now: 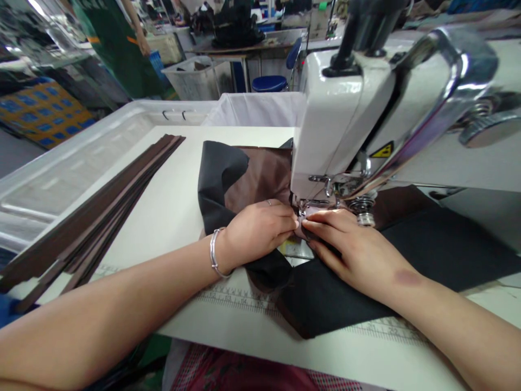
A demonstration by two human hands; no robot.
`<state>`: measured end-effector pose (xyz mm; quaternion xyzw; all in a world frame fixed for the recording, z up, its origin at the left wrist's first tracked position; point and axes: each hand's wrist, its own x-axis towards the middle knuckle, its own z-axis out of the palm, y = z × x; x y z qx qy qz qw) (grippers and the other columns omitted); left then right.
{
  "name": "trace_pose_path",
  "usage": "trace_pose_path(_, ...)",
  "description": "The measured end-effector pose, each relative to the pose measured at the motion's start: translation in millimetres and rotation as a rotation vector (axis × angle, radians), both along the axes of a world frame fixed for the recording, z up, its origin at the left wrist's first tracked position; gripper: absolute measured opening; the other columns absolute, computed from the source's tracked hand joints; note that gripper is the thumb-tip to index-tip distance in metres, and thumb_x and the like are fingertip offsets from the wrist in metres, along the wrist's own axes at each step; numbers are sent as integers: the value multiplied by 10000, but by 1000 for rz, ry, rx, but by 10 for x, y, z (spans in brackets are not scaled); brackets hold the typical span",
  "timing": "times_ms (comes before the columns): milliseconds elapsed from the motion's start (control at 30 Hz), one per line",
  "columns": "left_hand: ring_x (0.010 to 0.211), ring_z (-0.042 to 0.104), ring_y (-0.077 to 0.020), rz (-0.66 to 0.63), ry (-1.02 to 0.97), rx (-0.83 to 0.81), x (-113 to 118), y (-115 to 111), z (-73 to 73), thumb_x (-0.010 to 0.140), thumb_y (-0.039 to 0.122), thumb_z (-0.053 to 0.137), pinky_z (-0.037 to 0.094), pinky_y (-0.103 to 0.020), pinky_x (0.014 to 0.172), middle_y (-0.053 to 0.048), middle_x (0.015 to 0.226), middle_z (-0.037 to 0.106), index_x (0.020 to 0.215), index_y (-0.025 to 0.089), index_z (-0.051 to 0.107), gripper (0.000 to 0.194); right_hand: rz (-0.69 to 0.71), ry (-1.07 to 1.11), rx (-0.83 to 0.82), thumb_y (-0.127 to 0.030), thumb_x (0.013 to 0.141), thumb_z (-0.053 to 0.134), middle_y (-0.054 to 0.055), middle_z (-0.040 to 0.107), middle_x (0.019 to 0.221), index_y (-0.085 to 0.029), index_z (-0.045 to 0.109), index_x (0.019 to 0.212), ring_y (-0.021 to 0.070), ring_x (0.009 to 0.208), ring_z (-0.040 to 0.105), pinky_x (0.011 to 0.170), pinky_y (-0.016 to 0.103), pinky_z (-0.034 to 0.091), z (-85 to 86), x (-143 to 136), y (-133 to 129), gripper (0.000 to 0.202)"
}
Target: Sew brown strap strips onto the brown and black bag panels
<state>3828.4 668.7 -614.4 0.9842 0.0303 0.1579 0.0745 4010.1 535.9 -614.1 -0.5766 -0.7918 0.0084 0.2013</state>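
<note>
Black and brown fabric (350, 296) lies under the head of a white sewing machine (325, 119) and spreads out to both sides. My left hand (260, 231), with a silver bangle at the wrist, has its fingers drawn together on the fabric just left of the presser foot (303, 209). Close on the other side, my right hand (345, 239) presses its fingertips down on the cloth in front of the needle area. Fingertips of the two hands nearly meet there. Exactly what the left fingertips pinch is partly hidden.
Long dark brown fabric strips (118, 212) lie on the left of the white table (179, 179), which carries a printed ruler (244, 301). Behind are a translucent plastic bin (134, 117), a blue stool (269, 83) and a person in a green apron (114, 49).
</note>
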Motion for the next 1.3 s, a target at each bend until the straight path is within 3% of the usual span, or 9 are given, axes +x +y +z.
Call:
trace_pose_path(733,991,605,-181,101,40,64,21,-104,-9,912,207,520,501,-327,916,-74,992,650,964,129,645,156,-37,-31,-42,-269,933,468,119,556,1233,-150,559,1225,256,1164,487,980,449,438,-70,-11,-23,329)
trace_pose_path(900,1004,597,-185,105,98,54,-3,-107,58,917,199,498,489,-315,927,-78,1011,636,1024,116,597,168,-42,-39,-37,-332,912,514,113,545,1250,-158,550,1230,271,1170,479,993,460,427,-65,-11,-20,364)
trace_pose_path(1033,1023,590,-183,13,188,57,-66,-23,161,912,172,483,474,-309,945,-81,1065,619,1104,125,552,210,-49,-103,-76,-430,893,536,107,550,1227,-162,558,1208,281,1134,502,959,445,450,10,-35,-15,414)
trace_pose_path(1167,1064,578,-222,-124,240,113,-54,106,173,904,145,481,444,-366,976,-110,1028,637,998,133,602,153,-74,-187,-95,-467,869,555,100,568,1183,-167,591,1135,283,1087,527,930,435,463,90,-106,-1,402)
trace_pose_path(1300,1008,601,-214,-81,256,56,26,174,140,898,181,488,476,-342,924,-103,1000,654,957,142,625,154,-120,-274,-31,-408,862,568,80,604,1076,-177,620,995,270,1039,550,907,408,475,73,-205,20,271)
